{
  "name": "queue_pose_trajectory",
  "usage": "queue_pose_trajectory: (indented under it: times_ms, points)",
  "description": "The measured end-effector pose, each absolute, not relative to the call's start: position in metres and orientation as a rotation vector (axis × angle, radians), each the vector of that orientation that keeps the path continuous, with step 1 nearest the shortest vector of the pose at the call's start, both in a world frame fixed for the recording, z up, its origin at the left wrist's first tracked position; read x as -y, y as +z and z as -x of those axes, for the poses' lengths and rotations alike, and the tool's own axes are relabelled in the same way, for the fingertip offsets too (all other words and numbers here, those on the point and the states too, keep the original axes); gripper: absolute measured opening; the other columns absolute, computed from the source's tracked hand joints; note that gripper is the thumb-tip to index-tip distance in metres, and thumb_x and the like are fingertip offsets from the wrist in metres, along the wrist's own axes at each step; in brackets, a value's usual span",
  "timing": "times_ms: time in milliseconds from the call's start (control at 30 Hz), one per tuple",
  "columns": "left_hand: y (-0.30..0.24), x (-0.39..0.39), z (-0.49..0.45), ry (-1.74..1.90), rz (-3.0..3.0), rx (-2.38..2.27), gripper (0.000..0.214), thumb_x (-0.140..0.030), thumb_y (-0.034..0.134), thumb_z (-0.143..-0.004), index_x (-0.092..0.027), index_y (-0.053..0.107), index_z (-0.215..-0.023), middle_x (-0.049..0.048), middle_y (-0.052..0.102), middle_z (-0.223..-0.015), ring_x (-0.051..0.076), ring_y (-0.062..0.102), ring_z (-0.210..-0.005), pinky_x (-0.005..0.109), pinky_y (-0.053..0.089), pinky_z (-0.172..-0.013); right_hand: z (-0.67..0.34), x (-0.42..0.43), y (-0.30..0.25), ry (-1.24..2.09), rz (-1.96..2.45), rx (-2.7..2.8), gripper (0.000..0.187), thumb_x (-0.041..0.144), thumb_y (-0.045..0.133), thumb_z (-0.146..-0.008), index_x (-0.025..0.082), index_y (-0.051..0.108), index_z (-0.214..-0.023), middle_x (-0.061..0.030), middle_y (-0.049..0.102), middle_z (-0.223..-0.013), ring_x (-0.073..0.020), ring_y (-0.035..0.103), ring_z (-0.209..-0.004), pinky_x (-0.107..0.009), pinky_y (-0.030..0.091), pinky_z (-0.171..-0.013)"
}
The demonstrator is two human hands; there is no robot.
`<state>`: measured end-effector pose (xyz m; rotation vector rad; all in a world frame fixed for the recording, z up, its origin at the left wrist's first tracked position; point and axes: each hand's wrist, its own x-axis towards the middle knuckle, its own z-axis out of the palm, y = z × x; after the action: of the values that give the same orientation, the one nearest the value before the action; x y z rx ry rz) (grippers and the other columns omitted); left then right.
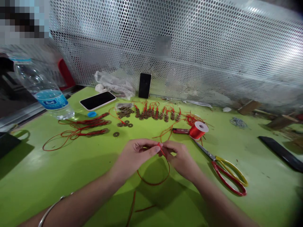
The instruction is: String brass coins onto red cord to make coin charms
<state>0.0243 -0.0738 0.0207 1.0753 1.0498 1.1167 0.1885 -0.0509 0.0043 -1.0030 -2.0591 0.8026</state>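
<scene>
Thin red cord (153, 184) hangs in a loop below my two hands, over the green table. My left hand (144, 150) pinches the cord between thumb and fingers at a small red knot. Right against it, my right hand (176, 153) is closed on the same cord, its fingertips partly hidden. Loose cord ends rise behind the fingers. To the right lie a spool of red thread (198, 130) and scissors (227, 171) with one red and one yellow handle. Two short red cord pieces (145, 208) rest near the front edge.
Strung coins (153, 113) with red cord stand in a row at the back; loose coins (125, 111) lie beside them. Corded coin bundles (92, 123), a water bottle (44, 85) and a phone (98, 101) are left. Another phone (145, 85) leans on perforated metal (189, 63).
</scene>
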Motion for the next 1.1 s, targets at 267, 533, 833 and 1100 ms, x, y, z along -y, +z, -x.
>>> queue_pose_trajectory:
  times_ms: [267, 533, 833, 1100]
  points:
    - [0.014, 0.064, -0.018, 1.167, -1.003, -1.028, 0.016, -0.032, 0.077, -0.062, -0.019, 0.073, -0.072, 0.0008, 0.069, -0.068, 0.01, 0.056, -0.057, 0.023, 0.047, -0.057, -0.188, 0.053, 0.003, 0.764, 0.925, 2.115, 0.022, 0.005, 0.048, -0.079, 0.019, 0.061, -0.089, -0.0027, 0.066, -0.08, -0.0144, 0.063, -0.072, -0.025, 0.052, -0.067]
    - [0.015, 0.059, -0.014, 1.211, -0.801, -1.06, 0.027, -0.036, 0.083, -0.052, -0.017, 0.073, -0.068, -0.002, 0.06, -0.058, 0.006, 0.048, -0.048, 0.019, 0.043, -0.049, -0.195, 0.066, 0.009, -0.007, 0.488, 2.268, 0.026, 0.01, 0.05, -0.083, 0.024, 0.059, -0.102, -0.0053, 0.066, -0.093, -0.0171, 0.061, -0.081, -0.028, 0.051, -0.067]
    - [0.015, 0.062, -0.013, 1.169, -0.769, -0.985, 0.023, -0.034, 0.082, -0.055, -0.017, 0.072, -0.067, -0.0012, 0.058, -0.058, 0.006, 0.045, -0.051, 0.018, 0.039, -0.048, -0.188, 0.041, -0.006, -0.541, 0.642, 2.384, 0.02, 0.015, 0.05, -0.089, 0.027, 0.066, -0.09, -0.0018, 0.065, -0.08, -0.012, 0.055, -0.064, -0.023, 0.042, -0.052]
    - [0.022, 0.071, -0.019, 1.16, -0.713, -0.867, 0.019, -0.03, 0.081, -0.057, -0.017, 0.072, -0.067, -0.0001, 0.059, -0.062, 0.006, 0.042, -0.052, 0.019, 0.037, -0.05, -0.185, 0.042, -0.019, -0.017, 0.765, 2.254, 0.018, 0.024, 0.057, -0.083, 0.018, 0.062, -0.099, -0.0082, 0.064, -0.087, -0.0183, 0.06, -0.079, -0.03, 0.051, -0.069]
